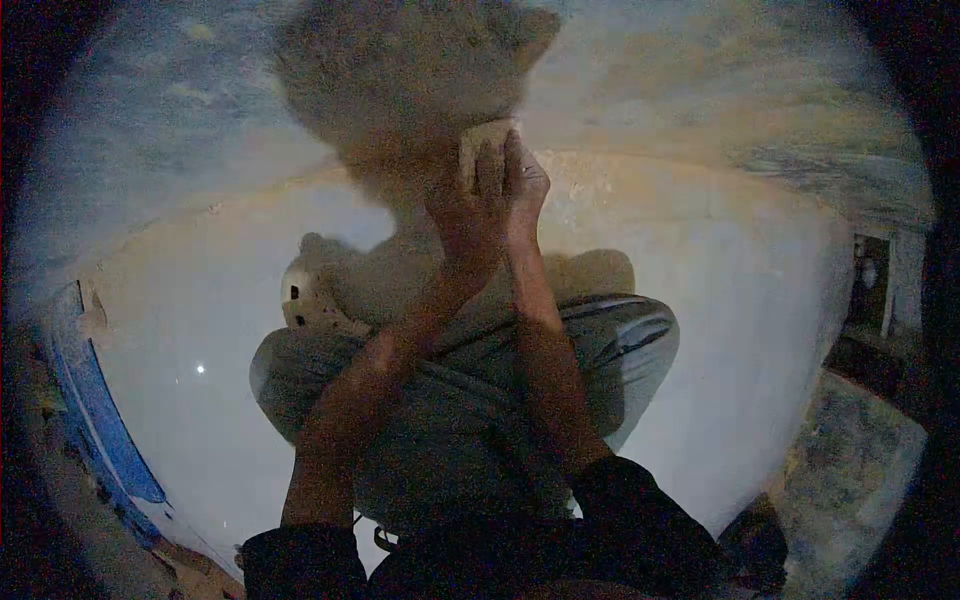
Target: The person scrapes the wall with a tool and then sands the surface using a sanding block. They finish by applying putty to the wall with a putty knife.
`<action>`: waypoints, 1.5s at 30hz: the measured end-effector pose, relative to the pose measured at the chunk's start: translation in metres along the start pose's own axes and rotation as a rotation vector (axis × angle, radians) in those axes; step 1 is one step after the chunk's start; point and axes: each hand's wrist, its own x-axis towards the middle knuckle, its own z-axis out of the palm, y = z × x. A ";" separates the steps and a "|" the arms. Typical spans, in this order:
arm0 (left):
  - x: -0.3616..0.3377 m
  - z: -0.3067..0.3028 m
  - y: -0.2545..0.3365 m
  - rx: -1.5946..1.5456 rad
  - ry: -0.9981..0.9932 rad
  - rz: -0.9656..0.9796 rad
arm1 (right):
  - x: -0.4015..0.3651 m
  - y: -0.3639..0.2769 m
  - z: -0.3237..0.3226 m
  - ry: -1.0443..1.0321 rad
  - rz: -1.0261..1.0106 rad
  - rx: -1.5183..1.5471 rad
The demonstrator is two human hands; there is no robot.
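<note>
Both hands are raised together at the upper middle, in front of the crossed legs. Between them is a pale, blocky object [484, 133], whose exact kind I cannot make out. My left hand [466, 205] has its fingers up against the front of this object. My right hand [528, 180] is closed on the object's right side, close beside the other hand. The wrists almost touch. Dim light blurs the fingers.
Grey-clad crossed legs [450, 400] rest on a smooth white surface [730, 300]. A pale object with dark square holes [300, 292] lies by the left knee. A blue strip [110, 415] runs along the left edge. A dark shadow covers the upper middle.
</note>
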 end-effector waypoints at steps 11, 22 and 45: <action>0.007 -0.010 0.008 -0.005 -0.054 -0.020 | 0.003 0.016 -0.003 0.027 0.005 0.138; 0.029 -0.008 0.026 -0.411 -0.112 -0.290 | 0.000 -0.001 -0.003 0.058 0.050 -0.094; 0.036 -0.013 0.035 -0.634 -0.238 -0.448 | 0.007 -0.016 -0.018 0.135 0.122 -0.119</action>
